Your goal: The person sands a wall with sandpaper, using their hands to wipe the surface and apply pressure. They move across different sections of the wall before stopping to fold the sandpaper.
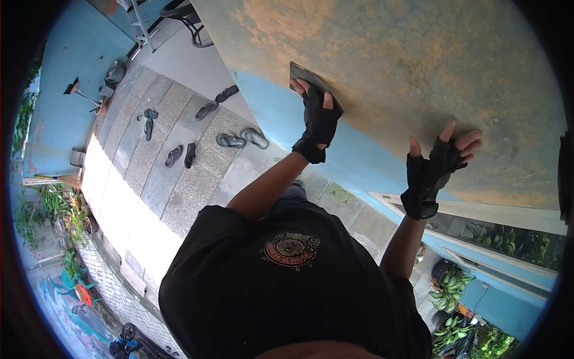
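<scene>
Left hand (317, 122): fingers laid flat and together over a dark sheet (301, 73), palm pressing it against the wall (388, 60). It's a press, not a pinch; nothing curls round the edge. The sheet is thin, rectangular and matte grey-black, with one corner clear above the fingertips. It sits low on the wall's bare zone, just above the blue band (281, 113).

Right hand (431, 170): fingers splayed wide, tips and palm on the same wall, holding nothing. It's well apart from the sheet, further along the wall at about the same height.

Both hands wear black fingerless gloves, fabric with bare fingertips.

The wall surface is rough and mottled, ochre patches over grey-green, with a worn, chalky look. The blue band below it is smooth paint.

At the wall's foot are pebble-textured tiled steps (179, 185), square slabs with pale joints. Several pairs of dark rubber sandals (230, 140) are scattered on them.

Further from the wall, past the steps, a broom (75, 88) and a round metal basin (115, 72) stand by a blue side wall. I can't tell what's in the basin.

Along the wall beyond the right hand are dark round pots (443, 270) holding broad-leaf green plants.
</scene>
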`<action>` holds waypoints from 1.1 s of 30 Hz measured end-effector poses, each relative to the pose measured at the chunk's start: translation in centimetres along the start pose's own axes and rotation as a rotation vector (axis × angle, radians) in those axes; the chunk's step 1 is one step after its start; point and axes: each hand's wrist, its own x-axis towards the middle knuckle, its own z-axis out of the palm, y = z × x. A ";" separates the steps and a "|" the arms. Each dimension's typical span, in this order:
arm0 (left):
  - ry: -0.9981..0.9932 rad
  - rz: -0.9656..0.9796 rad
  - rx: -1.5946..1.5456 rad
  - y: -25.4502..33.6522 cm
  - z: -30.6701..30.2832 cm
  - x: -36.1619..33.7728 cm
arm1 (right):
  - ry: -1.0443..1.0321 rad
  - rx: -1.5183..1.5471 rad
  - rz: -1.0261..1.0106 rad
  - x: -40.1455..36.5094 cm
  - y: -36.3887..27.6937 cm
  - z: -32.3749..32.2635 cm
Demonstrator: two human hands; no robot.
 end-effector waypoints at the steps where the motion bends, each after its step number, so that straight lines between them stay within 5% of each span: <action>1: 0.051 -0.027 0.009 -0.3 -0.8 1.8 | -0.017 -0.095 0.005 -0.4 0.6 0.7; 7: 0.146 -0.050 0.151 -0.8 0.3 2.2 | -0.008 -0.244 0.023 -0.7 1.3 1.8; 9: -0.030 0.074 0.026 0.5 1.1 -1.7 | -0.005 -0.254 0.029 -0.8 1.3 1.9; 12: -0.051 0.006 -0.063 -1.0 -0.5 -0.4 | 0.026 -0.288 0.004 -1.0 1.7 2.0; 14: 0.159 -0.061 -0.047 -3.1 -2.9 4.7 | 0.019 -0.264 0.026 -0.8 1.5 1.7; 18: 0.247 -0.116 0.060 -2.9 -2.9 4.9 | 0.015 -0.261 0.031 -0.6 1.3 1.7; 20: 0.029 0.047 0.038 -2.1 0.0 -0.2 | 0.005 -0.241 0.028 -0.8 1.2 1.3; 22: 0.043 0.011 -0.064 -1.6 -0.3 0.4 | 0.019 -0.187 -0.011 -0.3 -0.4 -0.4; 26: 0.136 -0.079 -0.215 0.4 -0.2 2.0 | -0.136 0.466 -0.089 -0.1 -3.5 -3.5; 30: 0.028 0.059 0.053 -0.1 1.2 -1.6 | -0.177 0.557 -0.314 0.5 -2.4 -1.8; 33: 0.087 -0.035 -0.230 -1.2 -1.4 2.3 | -0.179 0.673 -0.322 1.2 -1.7 -1.5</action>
